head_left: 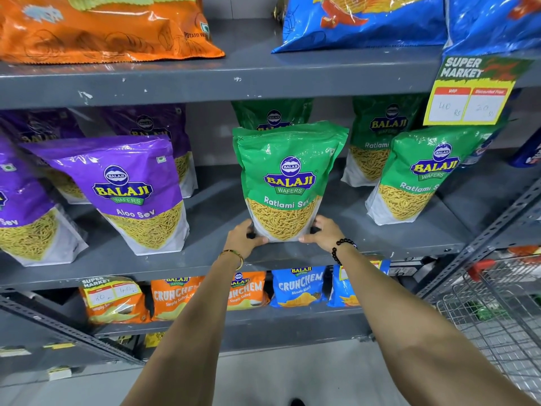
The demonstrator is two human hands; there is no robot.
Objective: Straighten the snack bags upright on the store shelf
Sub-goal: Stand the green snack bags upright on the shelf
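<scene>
A green Ratlami Sev bag stands upright near the front of the grey middle shelf. My left hand grips its lower left corner and my right hand grips its lower right corner. Another green bag stands behind it, mostly hidden. Two more green bags lean to the right of it. Purple Aloo Sev bags lean on the left part of the same shelf, with others behind them.
Orange and blue chip bags lie on the shelf above. A yellow price tag hangs at upper right. Small orange and blue Crunchem bags fill the shelf below. A wire shopping cart stands at right.
</scene>
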